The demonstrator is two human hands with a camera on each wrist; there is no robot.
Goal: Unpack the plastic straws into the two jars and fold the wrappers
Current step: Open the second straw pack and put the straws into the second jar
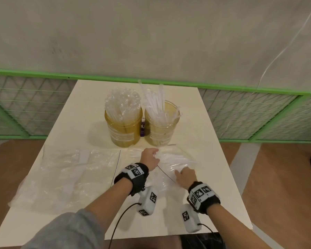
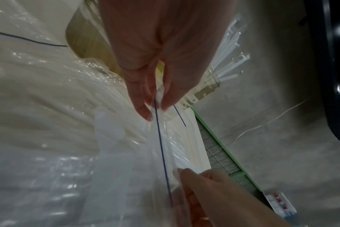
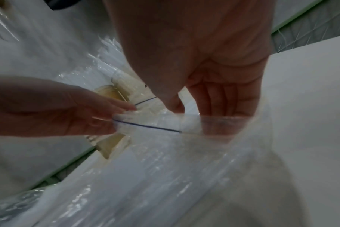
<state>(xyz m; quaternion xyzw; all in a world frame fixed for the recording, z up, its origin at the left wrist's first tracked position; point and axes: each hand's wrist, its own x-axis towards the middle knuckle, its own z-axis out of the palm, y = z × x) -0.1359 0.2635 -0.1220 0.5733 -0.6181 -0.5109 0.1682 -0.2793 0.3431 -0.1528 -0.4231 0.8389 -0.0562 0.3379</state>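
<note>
Clearly, with the left hand (image 1: 150, 158) pinching the mouth of the clear blue-lined plastic straw bag (image 1: 176, 163) at six o'clock from the two amber straw-filled jars (image 1: 162, 123) and the right hand's fingers (image 3: 221, 98) tucked inside, a hard tug could spill white straws across the tabletop (image 1: 214, 141).

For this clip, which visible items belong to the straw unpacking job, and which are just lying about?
Job:
- two amber plastic jars of clear straws
- clear zip bag of straws with blue seal line, pinched by left hand and right hand
- empty clear wrappers

Lying about:
- small purple object between the jars
- white cable on wall
</note>
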